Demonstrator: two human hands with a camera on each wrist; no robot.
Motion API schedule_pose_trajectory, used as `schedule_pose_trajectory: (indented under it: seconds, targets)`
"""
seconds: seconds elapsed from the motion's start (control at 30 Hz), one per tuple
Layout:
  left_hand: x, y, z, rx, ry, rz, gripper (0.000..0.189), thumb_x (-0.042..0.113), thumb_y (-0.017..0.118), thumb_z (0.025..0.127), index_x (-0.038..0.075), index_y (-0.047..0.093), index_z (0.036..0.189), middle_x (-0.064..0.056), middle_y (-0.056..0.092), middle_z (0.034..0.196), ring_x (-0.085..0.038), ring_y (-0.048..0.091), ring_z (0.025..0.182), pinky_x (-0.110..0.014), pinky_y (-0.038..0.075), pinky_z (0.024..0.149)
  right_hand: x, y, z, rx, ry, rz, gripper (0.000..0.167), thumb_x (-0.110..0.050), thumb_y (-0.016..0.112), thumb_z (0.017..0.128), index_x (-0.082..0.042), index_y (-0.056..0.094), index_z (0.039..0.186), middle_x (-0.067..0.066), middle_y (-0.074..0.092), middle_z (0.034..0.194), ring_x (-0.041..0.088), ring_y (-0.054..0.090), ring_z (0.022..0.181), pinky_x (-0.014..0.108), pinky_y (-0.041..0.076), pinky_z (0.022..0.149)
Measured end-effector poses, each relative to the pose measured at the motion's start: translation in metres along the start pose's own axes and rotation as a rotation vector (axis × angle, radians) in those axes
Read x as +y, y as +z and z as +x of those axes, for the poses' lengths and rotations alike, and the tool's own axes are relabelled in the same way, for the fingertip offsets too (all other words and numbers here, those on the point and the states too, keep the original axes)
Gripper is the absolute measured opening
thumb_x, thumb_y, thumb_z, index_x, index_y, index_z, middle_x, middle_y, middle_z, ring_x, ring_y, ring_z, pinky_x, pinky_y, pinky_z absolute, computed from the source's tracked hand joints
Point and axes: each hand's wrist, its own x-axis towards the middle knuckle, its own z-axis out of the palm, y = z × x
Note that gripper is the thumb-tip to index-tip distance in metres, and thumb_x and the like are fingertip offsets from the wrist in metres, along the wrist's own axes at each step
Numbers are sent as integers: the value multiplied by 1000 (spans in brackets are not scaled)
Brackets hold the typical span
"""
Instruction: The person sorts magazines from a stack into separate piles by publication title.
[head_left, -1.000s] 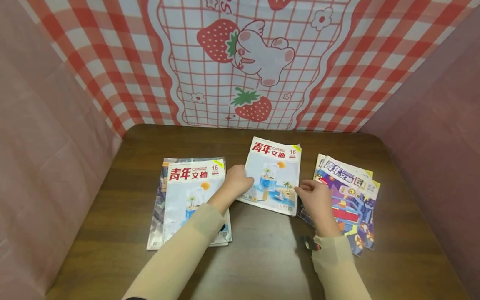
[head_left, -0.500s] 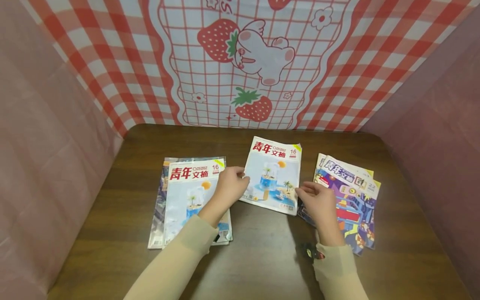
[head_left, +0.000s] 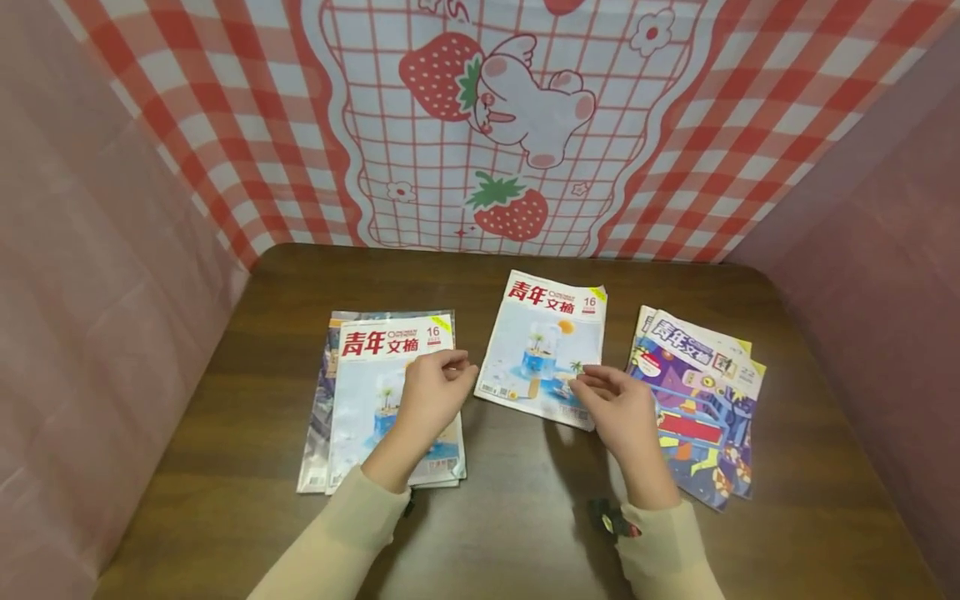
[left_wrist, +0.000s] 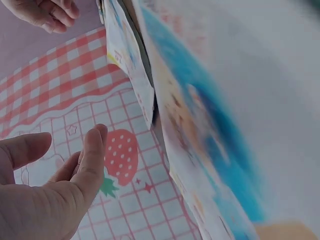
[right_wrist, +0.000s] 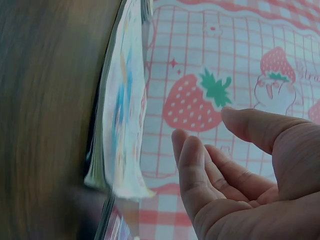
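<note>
A magazine [head_left: 517, 358] with a popsicle-and-beach cover and the number 16 lies slightly turned mid-table. Over the left stack, whose top magazine [head_left: 356, 400] has the same cover, hovers my left hand [head_left: 431, 392]. Its thumb and fingers are apart with nothing between them in the left wrist view. My right hand [head_left: 622, 408] overlaps the middle magazine's lower right corner in the head view. The right wrist view shows its fingers loosely bent, thumb apart, holding nothing. Just right of that hand lies a purple-covered magazine [head_left: 693, 425] marked 22, on top of the right stack.
Darker magazines [head_left: 318, 417] show from under the left stack's top one. The brown wooden table [head_left: 510, 517] ends at the back against a red-and-white checked cloth [head_left: 285, 158] with strawberries. Pink fabric [head_left: 90, 292] hangs on both sides.
My left hand has drawn away from the middle magazine's left edge, back over the left stack. The right hand has shifted slightly left across the middle magazine's corner. The magazines stay in place.
</note>
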Motion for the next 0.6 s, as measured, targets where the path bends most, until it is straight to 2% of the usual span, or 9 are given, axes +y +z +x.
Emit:
schedule_pose_trajectory:
  seconds: [0.17, 0.4, 0.6]
  targets:
    - [-8, -15, -12, 53, -9, 27, 26, 9, 73, 90, -6, 73, 112, -12, 74, 97, -24, 73, 85, -37, 59, 75, -6, 13, -6, -39, -41, 33, 34, -10, 77, 92, 9, 68, 120, 20, 72, 106, 27, 71, 97, 16, 53, 77]
    - [-18, -36, -28, 85, -66, 18, 28, 7, 72, 92, -9, 72, 114, -15, 74, 102, -25, 73, 87, -37, 60, 74, -13, 30, -16, -79, -85, 49, 30, -5, 79, 89, 8, 70, 115, 17, 73, 101, 28, 72, 94, 20, 55, 75]
    - [-26, -50, -39, 131, -99, 47, 27, 7, 72, 91, -7, 72, 114, -15, 74, 101, -26, 73, 87, -40, 60, 74, -15, 50, -25, -144, -106, 74, 30, -2, 80, 86, 9, 71, 112, 17, 74, 99, 27, 72, 90, 24, 57, 76]
